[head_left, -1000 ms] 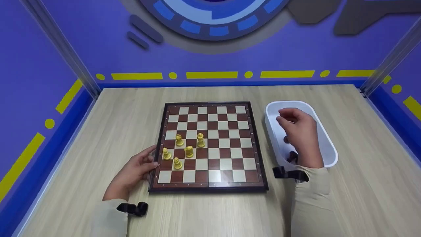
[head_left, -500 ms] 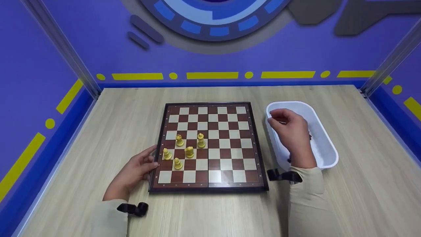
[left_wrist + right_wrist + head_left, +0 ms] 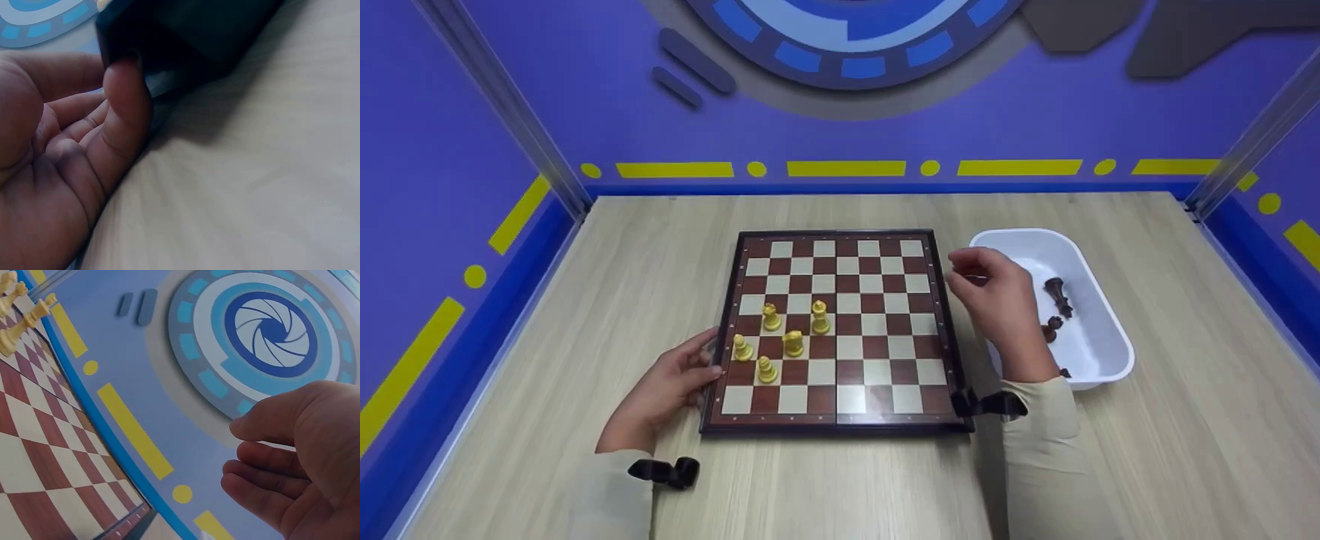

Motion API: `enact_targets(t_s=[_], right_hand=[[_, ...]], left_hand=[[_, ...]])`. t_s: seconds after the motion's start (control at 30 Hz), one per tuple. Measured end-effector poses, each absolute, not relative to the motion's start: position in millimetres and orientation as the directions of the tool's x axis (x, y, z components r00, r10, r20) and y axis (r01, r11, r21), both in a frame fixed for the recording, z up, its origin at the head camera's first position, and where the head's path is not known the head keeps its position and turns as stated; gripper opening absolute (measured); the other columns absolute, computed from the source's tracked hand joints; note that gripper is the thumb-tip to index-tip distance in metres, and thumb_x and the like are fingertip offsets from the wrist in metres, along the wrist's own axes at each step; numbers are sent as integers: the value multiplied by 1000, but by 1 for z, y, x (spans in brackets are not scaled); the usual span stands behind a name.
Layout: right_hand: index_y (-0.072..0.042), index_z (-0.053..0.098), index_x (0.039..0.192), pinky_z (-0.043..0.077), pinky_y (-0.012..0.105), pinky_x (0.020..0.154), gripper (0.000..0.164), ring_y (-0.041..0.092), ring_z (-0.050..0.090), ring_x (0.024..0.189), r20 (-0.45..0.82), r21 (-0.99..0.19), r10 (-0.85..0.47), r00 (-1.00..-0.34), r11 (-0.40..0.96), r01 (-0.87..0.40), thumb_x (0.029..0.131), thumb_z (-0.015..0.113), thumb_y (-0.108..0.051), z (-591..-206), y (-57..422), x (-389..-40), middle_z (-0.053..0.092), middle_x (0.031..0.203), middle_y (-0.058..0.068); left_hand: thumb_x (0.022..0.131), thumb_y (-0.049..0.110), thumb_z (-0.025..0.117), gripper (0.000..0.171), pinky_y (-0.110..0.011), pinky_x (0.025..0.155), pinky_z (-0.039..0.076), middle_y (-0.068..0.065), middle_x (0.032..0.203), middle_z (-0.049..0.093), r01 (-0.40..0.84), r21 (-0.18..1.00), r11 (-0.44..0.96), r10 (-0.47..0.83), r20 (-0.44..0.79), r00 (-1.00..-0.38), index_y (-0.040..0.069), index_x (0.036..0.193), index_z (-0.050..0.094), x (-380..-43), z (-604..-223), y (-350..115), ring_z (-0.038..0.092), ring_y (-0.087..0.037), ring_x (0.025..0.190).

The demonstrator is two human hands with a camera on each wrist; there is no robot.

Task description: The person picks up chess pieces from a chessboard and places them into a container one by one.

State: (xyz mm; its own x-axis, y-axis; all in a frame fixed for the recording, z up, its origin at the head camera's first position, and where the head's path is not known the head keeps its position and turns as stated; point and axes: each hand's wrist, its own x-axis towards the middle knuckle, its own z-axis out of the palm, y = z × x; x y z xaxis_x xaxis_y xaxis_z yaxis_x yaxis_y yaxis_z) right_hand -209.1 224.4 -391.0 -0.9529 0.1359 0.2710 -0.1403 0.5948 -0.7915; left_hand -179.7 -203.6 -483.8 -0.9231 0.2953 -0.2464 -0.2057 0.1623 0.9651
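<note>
My left hand [image 3: 664,390] holds the left edge of a folding chessboard [image 3: 877,326], its thumb tip on the dark rim; in the left wrist view the thumb [image 3: 126,93] meets that edge and the other fingers bend behind. Between the board's right edge and the white tray, my right hand [image 3: 997,307] hovers with loosely bent fingers. No piece shows between its thumb and fingers [image 3: 259,489] in the right wrist view. Several yellow chess pieces stand on the board's left half, among them a knight [image 3: 793,343] and a tall piece [image 3: 820,319].
A white plastic tray [image 3: 1099,330] stands right of the board, with several dark brown chess pieces [image 3: 1057,296] lying in it; my right forearm covers its near left side. Blue-purple walls [image 3: 840,139] enclose the wooden table [image 3: 660,232] at the back and both sides.
My right hand has moved left from over the tray towards the board's right edge, uncovering more dark pieces. My left hand and the yellow pieces keep their places.
</note>
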Motion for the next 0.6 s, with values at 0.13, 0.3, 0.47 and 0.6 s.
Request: enact_targets(t_s=[0.13,0.3,0.47,0.6], right_hand=[[-5,69,111,56,38,90,25,25,66,101,282,-789,125,-951,594,-156,87,68,-12,-393,217,-209,68,107,13],[-6,69,109,56,36,89,24,24,66,100,307,-785,104,-946,589,-190,86,70,-11,-398,207,-210,69,106,11],[-7,70,109,56,36,89,24,23,66,100,341,-763,63,-938,601,-237,86,70,-12,-404,196,-211,69,107,10],[-7,70,108,57,35,86,23,22,66,97,361,-755,41,-932,599,-266,86,71,-13,-406,190,-212,68,106,10]], left_hand=[[95,6,58,70,-25,50,54,-2,101,49,-202,965,164,304,-245,-921,12,155,22,-180,-484,-204,60,-8,64],[95,6,59,70,-23,50,52,-2,102,50,-202,965,170,299,-246,-922,12,155,23,-180,-485,-204,58,-7,63],[95,5,58,69,-23,50,53,-3,101,50,-200,967,157,306,-240,-921,12,155,23,-178,-484,-205,58,-7,62],[95,5,58,70,-24,50,54,-3,101,50,-195,970,146,311,-232,-922,12,155,23,-180,-485,-205,59,-8,62]])
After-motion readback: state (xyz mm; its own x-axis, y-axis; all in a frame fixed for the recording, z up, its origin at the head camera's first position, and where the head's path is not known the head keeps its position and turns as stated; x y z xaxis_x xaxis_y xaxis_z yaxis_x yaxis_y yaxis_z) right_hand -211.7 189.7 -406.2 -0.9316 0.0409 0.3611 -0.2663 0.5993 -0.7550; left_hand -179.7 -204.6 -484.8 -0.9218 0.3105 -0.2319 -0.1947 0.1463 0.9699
